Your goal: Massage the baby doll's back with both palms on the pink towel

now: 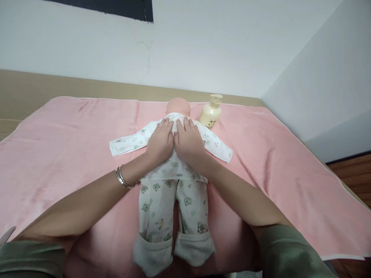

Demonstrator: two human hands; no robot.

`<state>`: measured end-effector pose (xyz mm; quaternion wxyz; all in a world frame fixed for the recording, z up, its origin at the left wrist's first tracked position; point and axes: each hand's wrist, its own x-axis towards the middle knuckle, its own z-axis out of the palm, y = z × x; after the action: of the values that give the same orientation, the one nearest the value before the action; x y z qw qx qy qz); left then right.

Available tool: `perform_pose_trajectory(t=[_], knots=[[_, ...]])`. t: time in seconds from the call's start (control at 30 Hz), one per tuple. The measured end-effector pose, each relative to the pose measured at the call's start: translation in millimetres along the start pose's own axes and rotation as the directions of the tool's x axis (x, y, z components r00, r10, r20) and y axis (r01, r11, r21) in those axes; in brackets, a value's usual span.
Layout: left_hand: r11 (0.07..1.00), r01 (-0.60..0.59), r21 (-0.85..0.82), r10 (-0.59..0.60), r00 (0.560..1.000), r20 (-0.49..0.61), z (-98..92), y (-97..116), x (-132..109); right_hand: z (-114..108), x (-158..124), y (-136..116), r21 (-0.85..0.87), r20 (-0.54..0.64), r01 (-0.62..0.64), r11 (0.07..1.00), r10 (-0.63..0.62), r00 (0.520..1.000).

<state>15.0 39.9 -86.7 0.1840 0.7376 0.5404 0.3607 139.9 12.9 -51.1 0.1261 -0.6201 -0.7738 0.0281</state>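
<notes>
A baby doll (pixel 177 107) lies face down in the middle, its head toward the wall. It wears a white printed top (pixel 174 166) and matching trousers (pixel 158 208) with the leg ends folded. Flat on the left side of the doll's upper back rests my left hand (pixel 161 139), a silver bangle on its wrist. My right hand (pixel 189 139) lies flat beside it on the right side of the back. The fingers of both hands are stretched out toward the doll's shoulders, and neither hand grips anything. The sleeves spread out to both sides.
A pump bottle (pixel 210 113) of pale yellow liquid stands right of the doll's head. Beneath everything a pink blanket (pixel 72 154) covers the wooden surface (pixel 87 87). White walls (pixel 203 46) rise behind and at the right.
</notes>
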Motion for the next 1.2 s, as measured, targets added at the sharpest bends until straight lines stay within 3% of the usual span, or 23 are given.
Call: perform_pose_trajectory(t=[0.13,0.23,0.37,0.67,0.73,0.87,0.97,1.1,1.2], knots=[[0.996,0.09,0.001,-0.09,0.995,0.05,-8.7,-7.6,15.5,1.7,-9.6,-6.1,-0.041,-0.016,0.11,0.993,-0.11,0.994],[0.993,0.059,0.1,-0.065,0.996,0.058,-9.7,5.1,9.0,1.0,14.9,13.5,0.068,0.069,0.05,0.996,-0.055,0.996],[0.984,-0.02,0.176,-0.007,0.989,0.151,-13.1,23.9,-3.6,0.9,37.8,30.8,0.107,0.005,-0.033,0.994,0.032,0.999],[0.988,0.151,-0.011,-0.148,0.98,0.132,-18.9,-1.0,21.0,3.6,-16.7,-6.5,-0.213,-0.105,0.111,0.971,-0.135,0.985],[0.991,0.119,0.056,-0.125,0.984,0.124,-16.1,0.5,17.8,0.6,-7.9,0.0,-0.17,-0.065,0.081,0.982,-0.093,0.994],[0.972,-0.06,0.228,0.033,0.992,0.12,-12.7,12.3,4.5,-4.3,25.2,25.7,0.013,0.028,0.001,1.0,-0.002,1.0],[0.966,-0.07,0.249,0.031,0.987,0.158,-12.5,17.3,0.1,-4.3,34.0,32.3,0.044,0.021,0.011,0.999,-0.012,1.0],[0.978,0.015,0.208,-0.042,0.991,0.127,-9.2,10.3,4.6,-3.5,9.1,12.7,-0.099,-0.015,0.01,0.995,-0.011,1.0],[0.985,0.032,0.169,-0.052,0.991,0.119,-5.7,1.0,9.3,-3.0,-13.3,-2.1,-0.206,-0.038,0.131,0.97,-0.142,0.989]])
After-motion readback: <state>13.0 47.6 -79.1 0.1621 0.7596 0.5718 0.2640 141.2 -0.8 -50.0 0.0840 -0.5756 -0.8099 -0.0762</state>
